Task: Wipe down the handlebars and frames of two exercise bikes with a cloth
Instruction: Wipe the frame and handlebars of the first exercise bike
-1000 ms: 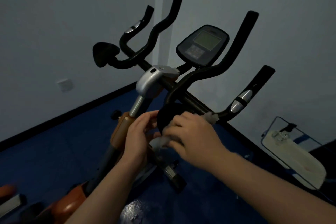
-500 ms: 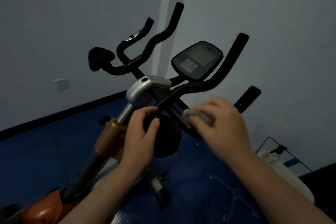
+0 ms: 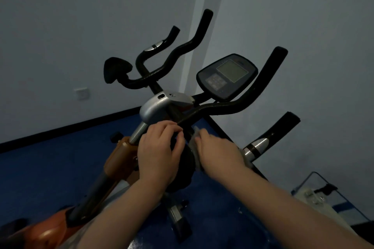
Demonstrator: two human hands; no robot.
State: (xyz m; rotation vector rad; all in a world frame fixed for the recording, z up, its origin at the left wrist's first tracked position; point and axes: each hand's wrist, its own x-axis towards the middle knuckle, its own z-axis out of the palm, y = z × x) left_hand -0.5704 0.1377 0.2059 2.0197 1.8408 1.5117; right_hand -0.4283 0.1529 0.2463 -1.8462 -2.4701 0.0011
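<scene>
cloth (image 3: 193, 143) – grey, fuzzy | right hand (image 3: 217, 150) fingers grip it | left hand (image 3: 159, 147) clasps round black pad (image 3: 185, 159)

Exercise bike, black handlebars (image 3: 204, 110) with silver grip sensor (image 3: 256, 145) on the near right bar; silver clamp housing (image 3: 155, 107) atop an orange-brown frame (image 3: 119, 157); console (image 3: 226, 76) with grey screen, tilted. Left hand (image 3: 159, 151) curled around a round black pad (image 3: 185, 168) on the near bar. Right hand (image 3: 217, 149) presses a pale cloth (image 3: 193, 143) against the bar just beside it. Blue floor (image 3: 50, 168), grey walls (image 3: 81, 26), wall socket (image 3: 82, 93)
</scene>
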